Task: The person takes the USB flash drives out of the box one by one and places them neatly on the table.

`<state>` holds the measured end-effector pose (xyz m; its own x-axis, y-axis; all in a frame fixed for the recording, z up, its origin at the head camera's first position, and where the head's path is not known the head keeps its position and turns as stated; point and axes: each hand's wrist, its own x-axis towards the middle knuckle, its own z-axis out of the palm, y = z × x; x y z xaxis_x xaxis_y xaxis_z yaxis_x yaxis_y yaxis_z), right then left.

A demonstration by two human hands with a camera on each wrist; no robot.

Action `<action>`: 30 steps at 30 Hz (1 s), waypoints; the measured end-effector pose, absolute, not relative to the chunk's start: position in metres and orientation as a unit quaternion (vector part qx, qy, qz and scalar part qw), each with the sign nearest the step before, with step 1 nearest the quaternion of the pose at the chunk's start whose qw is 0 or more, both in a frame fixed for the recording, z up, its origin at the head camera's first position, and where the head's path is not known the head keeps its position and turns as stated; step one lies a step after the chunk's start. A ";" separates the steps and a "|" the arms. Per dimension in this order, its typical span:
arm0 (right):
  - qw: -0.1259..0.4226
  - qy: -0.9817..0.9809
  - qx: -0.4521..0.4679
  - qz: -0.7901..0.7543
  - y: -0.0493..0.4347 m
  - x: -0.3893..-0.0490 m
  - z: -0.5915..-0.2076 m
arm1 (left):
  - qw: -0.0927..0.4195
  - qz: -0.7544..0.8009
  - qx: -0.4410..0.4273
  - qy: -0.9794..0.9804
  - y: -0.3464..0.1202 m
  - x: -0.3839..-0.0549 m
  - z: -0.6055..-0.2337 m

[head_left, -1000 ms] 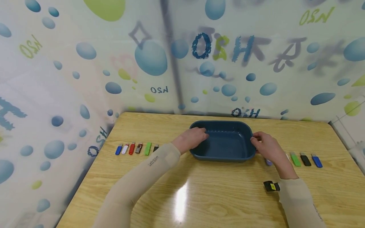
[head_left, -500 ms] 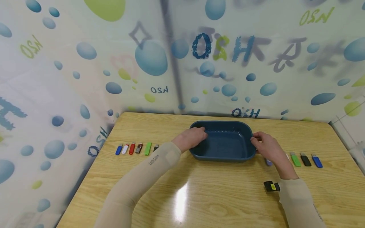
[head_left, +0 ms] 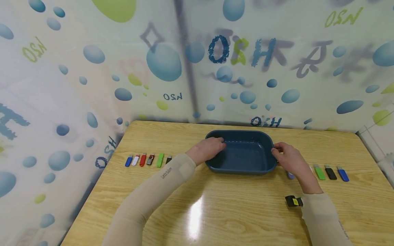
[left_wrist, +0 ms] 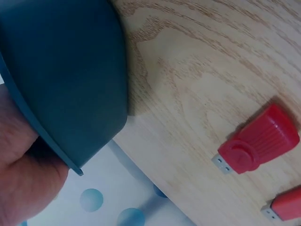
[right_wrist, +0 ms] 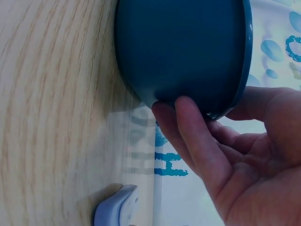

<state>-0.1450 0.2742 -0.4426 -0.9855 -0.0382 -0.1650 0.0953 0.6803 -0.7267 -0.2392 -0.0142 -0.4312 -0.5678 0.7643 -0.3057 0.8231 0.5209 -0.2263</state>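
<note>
A dark blue rectangular plastic bin [head_left: 243,170] stands on the wooden table, its inside bare. My left hand [head_left: 207,149] holds the bin's left end, with the fingers reaching over the rim. In the left wrist view, that hand [left_wrist: 28,165] is partly cut off at the rim. At the opposite end my right hand [head_left: 288,158] grips the rim; the right wrist view shows its fingers [right_wrist: 200,141] against the outer wall and the thumb on the other side of the edge. Near it lies a pale purple USB stick [right_wrist: 115,207].
Left of the bin, USB sticks lie in a row, among them blue [head_left: 128,161], red [head_left: 143,160] and green [head_left: 160,160]. More lie at right: green [head_left: 319,172], black [head_left: 330,173], blue [head_left: 343,174]. A small black box [head_left: 290,201] sits at the right cuff. A patterned curtain [head_left: 197,68] hangs behind.
</note>
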 end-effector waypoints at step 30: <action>0.082 0.917 0.009 -0.391 0.276 -0.146 -0.444 | 0.028 0.017 0.468 0.883 -0.026 -0.244 -0.423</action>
